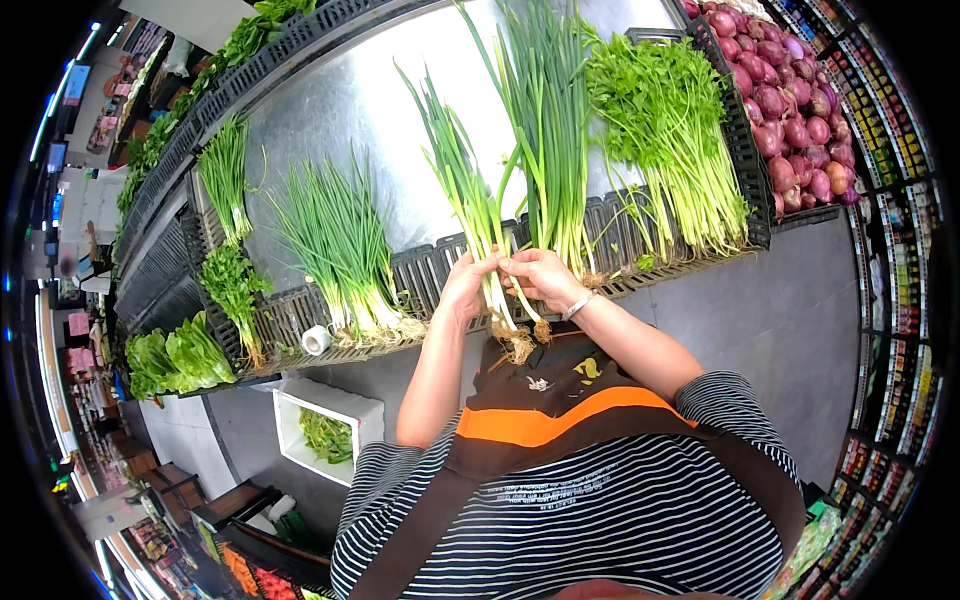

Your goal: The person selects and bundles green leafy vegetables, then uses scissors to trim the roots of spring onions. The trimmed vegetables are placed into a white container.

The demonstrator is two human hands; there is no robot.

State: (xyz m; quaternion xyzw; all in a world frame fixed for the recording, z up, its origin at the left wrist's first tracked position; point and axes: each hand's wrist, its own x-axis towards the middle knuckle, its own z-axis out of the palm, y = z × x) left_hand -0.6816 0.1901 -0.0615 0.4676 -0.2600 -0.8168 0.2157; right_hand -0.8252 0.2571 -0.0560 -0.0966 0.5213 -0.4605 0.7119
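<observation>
My left hand is closed around a small bunch of long green onions, their white stems and tangled roots hanging over my brown and orange apron. My right hand pinches a single green onion stalk beside that bunch, its root end splayed to the right. Both hands meet near the lower stems. Just beyond my right hand, a thick pile of long green onions lies on the metal display shelf. Left of my hands sit bunches of thinner scallions with roots toward me.
Leafy celery fills the rack's right part, with red onions in a crate beyond. A white tape roll rests on the black slatted rack edge. A white foam box holding greens is on the floor at left.
</observation>
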